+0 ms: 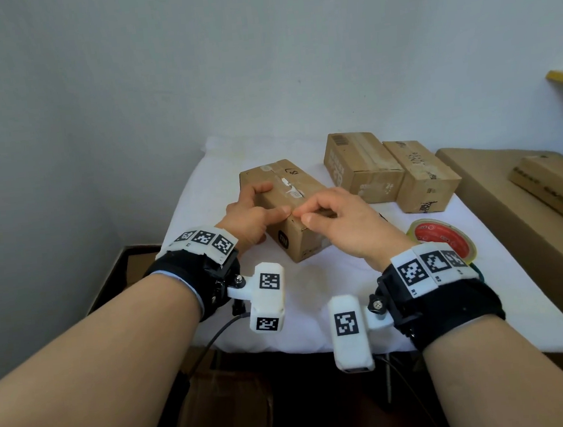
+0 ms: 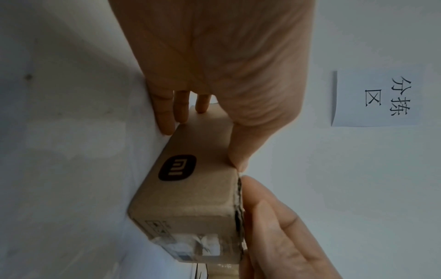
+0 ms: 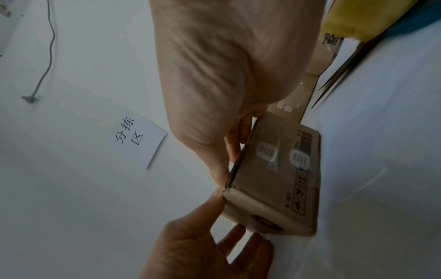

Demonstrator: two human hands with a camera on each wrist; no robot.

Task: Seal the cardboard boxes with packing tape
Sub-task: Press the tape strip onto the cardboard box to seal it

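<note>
Both hands are working on the nearest cardboard box, which is lying on the white-covered table, angled away toward the wall. The left hand is holding the box's left side, fingers curled over the top edge and thumb lying along the near top edge. The right hand is coming in at the same near edge, forefinger and thumb pinching together right at the cardboard; whether there's a tape end between them, I cannot tell. Clear tape is already showing along the top seam and over the near end in the wrist views, so I'm judging this box close to sealed, with the hands pressing down or finishing off the last bit at the corner.

The roll of packing tape, red core and yellowish edge, is lying flat just beside the right wrist, not in either hand. Two more boxes are standing side by side at the far right of the table, touching each other; a strip is running down the left one's top, but I can't say from here if both are done.

To the right, a larger cardboard carton is butting up against the table with a flat box on top. A plain pale wall is closing in behind, and a paper sign with printed characters is stuck to it. A cable is hanging there too.
</note>
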